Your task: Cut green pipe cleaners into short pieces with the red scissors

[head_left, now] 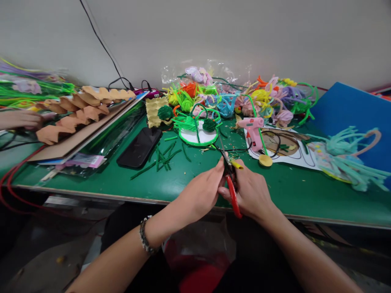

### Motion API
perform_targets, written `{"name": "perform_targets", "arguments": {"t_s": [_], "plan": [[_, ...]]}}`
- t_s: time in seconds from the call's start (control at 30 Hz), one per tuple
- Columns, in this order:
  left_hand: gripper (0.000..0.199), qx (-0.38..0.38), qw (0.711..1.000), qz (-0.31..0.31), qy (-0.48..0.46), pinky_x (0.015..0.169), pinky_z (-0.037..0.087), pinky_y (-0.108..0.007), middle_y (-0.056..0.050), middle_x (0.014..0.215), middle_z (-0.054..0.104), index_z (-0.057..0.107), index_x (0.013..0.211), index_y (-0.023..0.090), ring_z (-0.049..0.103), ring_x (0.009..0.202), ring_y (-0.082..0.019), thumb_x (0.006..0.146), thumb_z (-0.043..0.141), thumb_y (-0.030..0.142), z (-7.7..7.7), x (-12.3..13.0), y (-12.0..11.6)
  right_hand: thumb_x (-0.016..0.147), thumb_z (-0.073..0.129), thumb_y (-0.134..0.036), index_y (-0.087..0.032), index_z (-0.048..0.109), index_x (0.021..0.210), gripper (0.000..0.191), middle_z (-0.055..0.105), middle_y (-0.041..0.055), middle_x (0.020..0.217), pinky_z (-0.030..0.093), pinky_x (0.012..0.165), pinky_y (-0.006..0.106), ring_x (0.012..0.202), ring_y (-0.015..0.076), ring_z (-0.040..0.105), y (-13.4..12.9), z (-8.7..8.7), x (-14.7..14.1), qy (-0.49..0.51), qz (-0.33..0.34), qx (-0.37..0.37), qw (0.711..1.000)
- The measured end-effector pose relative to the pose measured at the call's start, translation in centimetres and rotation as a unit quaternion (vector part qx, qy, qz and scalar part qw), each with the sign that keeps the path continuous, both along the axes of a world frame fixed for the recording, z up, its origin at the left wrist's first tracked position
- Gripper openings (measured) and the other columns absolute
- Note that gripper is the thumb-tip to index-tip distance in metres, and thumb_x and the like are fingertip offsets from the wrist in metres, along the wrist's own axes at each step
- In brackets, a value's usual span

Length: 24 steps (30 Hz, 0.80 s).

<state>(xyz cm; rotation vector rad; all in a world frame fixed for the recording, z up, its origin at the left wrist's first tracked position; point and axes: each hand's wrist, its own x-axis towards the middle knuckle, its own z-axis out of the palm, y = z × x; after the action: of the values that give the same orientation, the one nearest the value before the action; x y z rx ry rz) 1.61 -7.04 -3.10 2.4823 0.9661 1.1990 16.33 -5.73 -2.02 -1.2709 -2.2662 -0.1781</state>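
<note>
Red-handled scissors [233, 197] are between my two hands at the front edge of the green table, blades pointing up and left. My right hand [252, 189] is closed around their handles, and a small yellow piece [236, 164] shows by its fingers. My left hand [204, 189] is closed beside the blades; what its fingers hold, if anything, is hidden. Beyond the hands lies a white oval [191, 137] edged in green pipe cleaner, with dark green pompoms on it. A pink glue gun [254, 132] stands to the right of it.
A black phone [139, 147] and cut green stems [165, 158] lie left of my hands. Cardboard egg-tray strips [73, 116] are farther left, near another person's hand [23, 120]. Colourful pipe-cleaner bundles [226, 103] line the wall; a blue board [351, 118] leans at right.
</note>
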Motion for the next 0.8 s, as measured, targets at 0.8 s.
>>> {"name": "perform_targets", "arguments": {"t_s": [0.8], "plan": [[0.049, -0.150, 0.985, 0.077, 0.036, 0.052, 0.040, -0.024, -0.006, 0.072, 0.061, 0.020, 0.133, 0.006, 0.052, 0.054, -0.013, 0.088, 0.020, 0.024, 1.9, -0.2, -0.7, 0.078, 0.003, -0.065, -0.017, 0.043, 0.071, 0.064, 0.050, 0.0023, 0.053, 0.018, 0.039, 0.022, 0.036, 0.0111, 0.042, -0.1, -0.3, -0.5, -0.026, 0.004, 0.058, 0.998]]}}
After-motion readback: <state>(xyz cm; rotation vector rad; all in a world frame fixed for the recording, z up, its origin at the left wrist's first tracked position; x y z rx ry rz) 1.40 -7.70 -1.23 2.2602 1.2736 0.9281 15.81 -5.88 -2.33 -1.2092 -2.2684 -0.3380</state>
